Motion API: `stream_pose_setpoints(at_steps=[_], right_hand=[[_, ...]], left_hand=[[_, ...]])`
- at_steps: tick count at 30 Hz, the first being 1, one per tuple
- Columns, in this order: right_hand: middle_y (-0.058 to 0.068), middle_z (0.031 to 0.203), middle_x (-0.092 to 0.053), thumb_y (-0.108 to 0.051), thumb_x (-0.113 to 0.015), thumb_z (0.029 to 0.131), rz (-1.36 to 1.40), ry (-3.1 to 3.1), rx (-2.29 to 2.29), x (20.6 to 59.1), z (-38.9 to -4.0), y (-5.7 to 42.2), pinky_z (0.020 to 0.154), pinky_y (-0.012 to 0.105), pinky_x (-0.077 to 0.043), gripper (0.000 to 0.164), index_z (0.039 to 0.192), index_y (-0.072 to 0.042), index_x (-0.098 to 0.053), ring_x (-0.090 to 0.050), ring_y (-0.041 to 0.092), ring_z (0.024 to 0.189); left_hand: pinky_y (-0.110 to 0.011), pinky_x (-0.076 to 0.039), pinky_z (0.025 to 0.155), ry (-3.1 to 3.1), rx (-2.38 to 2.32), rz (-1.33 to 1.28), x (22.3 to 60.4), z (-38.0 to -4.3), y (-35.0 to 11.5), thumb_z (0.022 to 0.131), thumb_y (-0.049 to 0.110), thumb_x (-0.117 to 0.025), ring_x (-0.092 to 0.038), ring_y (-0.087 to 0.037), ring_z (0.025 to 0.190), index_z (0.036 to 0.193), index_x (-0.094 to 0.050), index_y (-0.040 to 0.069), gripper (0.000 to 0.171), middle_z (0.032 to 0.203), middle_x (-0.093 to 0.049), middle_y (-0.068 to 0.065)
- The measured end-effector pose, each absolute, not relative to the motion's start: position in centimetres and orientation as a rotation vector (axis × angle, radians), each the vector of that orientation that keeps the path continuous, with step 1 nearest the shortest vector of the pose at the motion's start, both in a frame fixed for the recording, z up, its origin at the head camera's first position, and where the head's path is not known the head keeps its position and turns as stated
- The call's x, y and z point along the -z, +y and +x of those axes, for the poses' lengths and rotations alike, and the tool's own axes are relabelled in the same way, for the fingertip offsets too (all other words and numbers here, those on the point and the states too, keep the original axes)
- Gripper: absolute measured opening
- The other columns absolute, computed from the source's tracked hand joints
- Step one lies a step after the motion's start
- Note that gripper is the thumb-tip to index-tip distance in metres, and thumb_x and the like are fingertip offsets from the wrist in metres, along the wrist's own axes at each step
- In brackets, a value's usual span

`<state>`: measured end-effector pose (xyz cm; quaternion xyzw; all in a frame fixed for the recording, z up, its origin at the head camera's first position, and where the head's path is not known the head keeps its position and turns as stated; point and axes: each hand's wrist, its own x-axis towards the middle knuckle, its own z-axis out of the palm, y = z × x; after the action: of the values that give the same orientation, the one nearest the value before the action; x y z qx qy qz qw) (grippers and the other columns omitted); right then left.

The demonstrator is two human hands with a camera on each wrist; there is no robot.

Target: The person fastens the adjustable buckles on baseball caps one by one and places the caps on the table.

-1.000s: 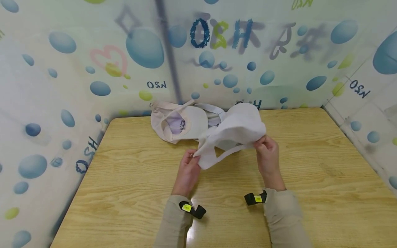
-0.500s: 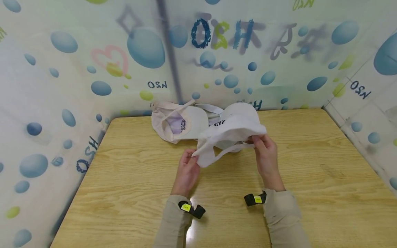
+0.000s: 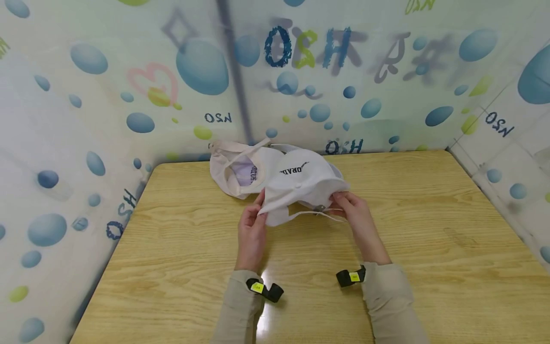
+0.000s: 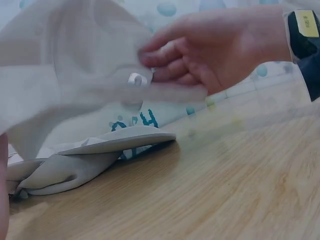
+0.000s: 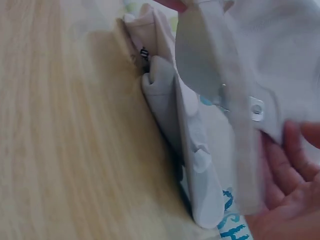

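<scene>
A white baseball cap (image 3: 313, 174) with black lettering is held up by both hands, its back opening and strap turned toward the person. My left hand (image 3: 250, 236) pinches the cap's left edge between thumb and fingers. On the opposite side, my right hand (image 3: 355, 215) grips the edge near the strap's end. A metal buckle (image 5: 256, 109) shows on the strap in the right wrist view. Behind the held cap lies a pale pinkish cap (image 3: 218, 174), its lilac inside with dark lettering visible. Another light cap is mostly hidden, its strap (image 3: 294, 150) showing at the back.
All of this is over a wood-grain table (image 3: 180, 267). A wall covering (image 3: 318, 91) with blue and green bubbles rises right behind the table's far edge and along both sides. Black bands with yellow labels sit at both wrists.
The held cap has come down and left, and has tilted so its black lettering now faces up. My right hand has moved left with it; the left hand has shifted slightly left.
</scene>
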<state>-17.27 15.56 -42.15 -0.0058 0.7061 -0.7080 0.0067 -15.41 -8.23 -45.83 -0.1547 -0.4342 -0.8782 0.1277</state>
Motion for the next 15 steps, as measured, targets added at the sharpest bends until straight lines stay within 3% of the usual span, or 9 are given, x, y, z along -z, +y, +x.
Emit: stream_pose_setpoints(at_steps=[6,10,12,15], right_hand=[[0.017,0.102,-0.056,-0.034,-0.052,0.090,-0.003,2.268,2.042,42.4,-17.1,15.0,0.083,0.042,-0.045,0.042,0.107,0.004,-0.055,-0.056,0.029,0.093],[0.018,0.105,-0.055,-0.028,-0.052,0.091,-0.007,2.273,2.033,42.4,-17.1,14.8,0.080,0.036,-0.047,0.035,0.106,0.004,-0.052,-0.056,0.026,0.092],[0.018,0.105,-0.054,-0.023,-0.052,0.091,-0.007,2.270,2.035,42.4,-17.1,14.7,0.079,0.034,-0.048,0.031,0.106,0.005,-0.051,-0.056,0.025,0.091],[0.020,0.104,-0.053,-0.014,-0.052,0.091,0.002,2.231,2.062,41.8,-16.9,14.4,0.080,0.036,-0.047,0.026,0.106,0.007,-0.048,-0.056,0.028,0.091]], left_hand=[[-0.033,-0.025,0.102,-1.305,2.545,-0.408,46.0,-15.6,-8.3,0.088,-0.009,-0.045,-0.029,-0.029,0.128,0.088,-0.050,0.007,0.017,0.136,-0.036,-0.021],[-0.031,-0.029,0.100,-1.336,2.561,-0.300,46.0,-15.7,-8.3,0.088,-0.005,-0.049,-0.034,-0.027,0.125,0.090,-0.049,0.006,0.011,0.134,-0.039,-0.018],[-0.030,-0.031,0.098,-1.344,2.575,-0.241,46.0,-15.8,-8.3,0.088,-0.002,-0.051,-0.035,-0.025,0.123,0.097,-0.047,0.003,0.011,0.135,-0.037,-0.018],[-0.029,-0.035,0.095,-1.301,2.668,-0.154,45.9,-15.8,-8.4,0.090,0.004,-0.050,-0.041,-0.023,0.117,0.118,-0.037,-0.003,0.032,0.133,-0.038,-0.017]])
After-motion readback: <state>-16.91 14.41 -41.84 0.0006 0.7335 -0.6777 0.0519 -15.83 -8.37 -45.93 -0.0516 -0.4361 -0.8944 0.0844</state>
